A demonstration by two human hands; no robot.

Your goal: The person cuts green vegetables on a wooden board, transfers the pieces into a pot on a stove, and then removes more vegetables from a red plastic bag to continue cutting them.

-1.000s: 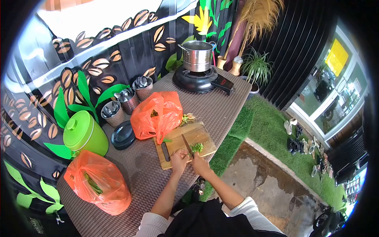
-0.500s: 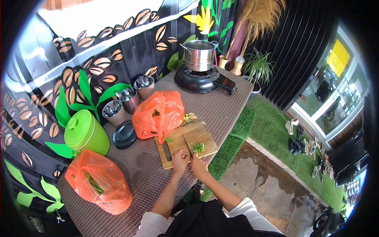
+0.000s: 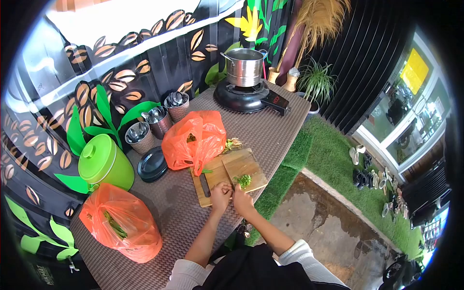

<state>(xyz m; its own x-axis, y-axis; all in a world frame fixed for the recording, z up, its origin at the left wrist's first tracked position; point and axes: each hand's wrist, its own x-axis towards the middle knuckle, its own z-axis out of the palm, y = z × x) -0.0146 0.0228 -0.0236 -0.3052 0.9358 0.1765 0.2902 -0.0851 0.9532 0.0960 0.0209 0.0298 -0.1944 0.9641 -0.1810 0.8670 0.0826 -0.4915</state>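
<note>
On the wooden cutting board point(image 3: 252, 164) a small heap of chopped green herbs point(image 3: 244, 181) lies near the right edge. My right hand point(image 3: 243, 202) is closed around the handle of a knife point(image 3: 228, 173), whose thin blade points away from me across the board. Just left of it, my left hand point(image 3: 221, 195) rests at the board's near edge with curled fingers close to the blade. Whatever those fingers may pinch is hidden. Behind the board, an orange plastic bag point(image 3: 195, 140) touches its far side, and bits of stalks with roots point(image 3: 233, 144) stick out beside the bag.
A second orange bag point(image 3: 123, 224) with greens stands at left, near a green lidded container point(image 3: 106, 162), dark plates point(image 3: 152, 164) and several cutlery cups point(image 3: 140, 139). A steel pot point(image 3: 244, 70) sits on a black gas stove point(image 3: 239, 99) at the far end. The table's edge runs along the right.
My right hand and the knife have shifted very slightly to the left, closer to my left hand. The bags, board and herb heap stay in place.
</note>
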